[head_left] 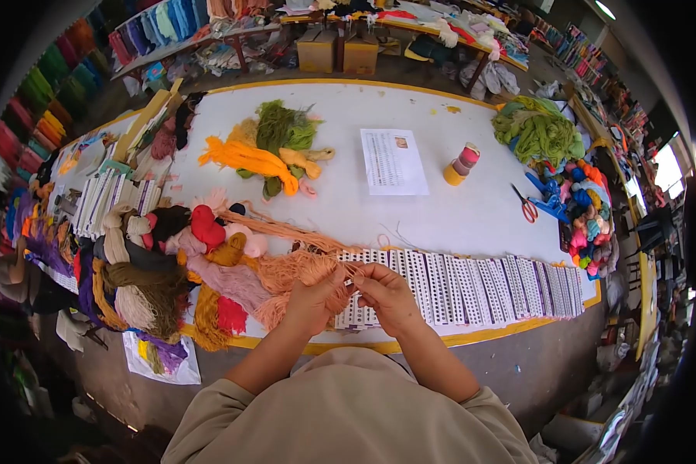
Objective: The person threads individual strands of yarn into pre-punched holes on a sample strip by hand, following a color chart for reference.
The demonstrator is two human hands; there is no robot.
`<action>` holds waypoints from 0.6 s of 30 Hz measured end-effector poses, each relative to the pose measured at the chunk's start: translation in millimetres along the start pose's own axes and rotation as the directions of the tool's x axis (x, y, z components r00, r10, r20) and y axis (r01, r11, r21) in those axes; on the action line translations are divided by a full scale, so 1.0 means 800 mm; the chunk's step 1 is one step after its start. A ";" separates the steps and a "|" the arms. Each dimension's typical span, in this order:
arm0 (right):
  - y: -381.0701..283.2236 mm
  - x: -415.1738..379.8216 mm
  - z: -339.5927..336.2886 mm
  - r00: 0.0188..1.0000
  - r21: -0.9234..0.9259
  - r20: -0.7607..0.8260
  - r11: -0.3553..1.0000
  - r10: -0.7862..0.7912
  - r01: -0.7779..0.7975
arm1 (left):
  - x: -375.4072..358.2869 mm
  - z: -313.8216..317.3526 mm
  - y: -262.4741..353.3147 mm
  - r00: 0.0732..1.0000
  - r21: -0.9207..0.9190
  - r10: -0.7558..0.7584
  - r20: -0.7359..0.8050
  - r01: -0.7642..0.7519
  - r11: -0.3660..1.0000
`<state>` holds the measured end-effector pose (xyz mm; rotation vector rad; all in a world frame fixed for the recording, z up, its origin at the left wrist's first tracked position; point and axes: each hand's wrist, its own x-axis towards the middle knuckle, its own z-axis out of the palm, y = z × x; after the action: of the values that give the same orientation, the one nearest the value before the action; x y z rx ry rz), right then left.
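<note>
My left hand (314, 305) is closed around a bunch of peach yarn (282, 271) at the table's front edge. Close beside it, my right hand (387, 297) pinches strands of the same yarn between thumb and fingers. More peach strands trail back to the left over the table. Under and right of my right hand runs a row of white cards with dark holes (472, 291). A mauve skein (236, 284) lies just left of the peach yarn, with a mustard skein (207, 313) hanging over the edge.
Heaped skeins (143, 286) cover the table's left end, near stacked white cards (116, 197). Farther back lie orange yarn (247, 160), a printed sheet (393, 164) and thread cones (462, 164). To the right are scissors (526, 206), a blue tool (549, 199), green yarn (537, 130) and colourful yarn balls (589, 207).
</note>
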<state>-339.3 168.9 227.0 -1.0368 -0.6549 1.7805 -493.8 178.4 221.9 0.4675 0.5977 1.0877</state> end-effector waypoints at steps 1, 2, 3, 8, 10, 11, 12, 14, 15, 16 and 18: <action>0.001 0.000 -0.001 1.000 0.001 0.010 1.000 -0.006 0.006 | -0.001 0.001 0.001 1.000 -0.005 -0.011 -0.012 0.011 1.000; 0.002 0.001 -0.001 1.000 0.002 0.019 1.000 -0.013 0.013 | -0.002 0.001 0.002 1.000 -0.005 -0.011 -0.011 0.011 1.000; 0.003 0.000 -0.001 1.000 0.002 0.019 1.000 -0.013 0.013 | -0.002 0.002 0.004 1.000 0.004 -0.009 -0.014 0.009 1.000; 0.005 0.000 -0.002 0.999 -0.004 0.032 1.000 -0.013 0.013 | -0.004 -0.004 0.003 1.000 0.019 -0.009 -0.005 0.009 1.000; 0.004 0.000 0.000 1.000 0.059 0.014 0.998 0.012 -0.013 | -0.005 -0.004 0.001 0.999 0.033 -0.014 -0.031 0.015 0.999; 0.003 -0.001 0.001 0.999 0.122 -0.003 0.992 0.038 -0.037 | -0.004 -0.006 0.001 0.999 0.033 -0.014 -0.030 0.015 0.999; 0.001 -0.002 0.002 0.999 0.122 -0.003 0.992 0.037 -0.037 | -0.002 -0.008 0.000 1.000 0.009 0.008 0.014 -0.008 1.000; -0.002 -0.003 0.005 0.998 0.117 -0.042 0.993 0.036 -0.031 | -0.001 -0.011 -0.002 0.998 -0.016 0.031 0.058 -0.030 0.999; -0.001 -0.003 0.004 0.998 0.116 -0.042 0.993 0.035 -0.030 | -0.001 -0.012 -0.003 0.998 -0.026 0.015 0.069 -0.014 1.000; 0.001 -0.003 0.002 0.999 0.044 -0.041 0.999 0.020 -0.018 | -0.001 -0.012 -0.004 0.997 -0.035 0.000 0.079 0.003 0.999; 0.005 -0.002 0.000 0.999 -0.029 -0.039 1.000 0.004 -0.005 | -0.002 -0.011 -0.003 0.996 -0.005 0.001 0.095 0.000 1.000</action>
<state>-340.9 165.6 225.0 -1.0906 -0.6564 1.7549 -498.3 176.1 214.0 0.5117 0.5111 1.0614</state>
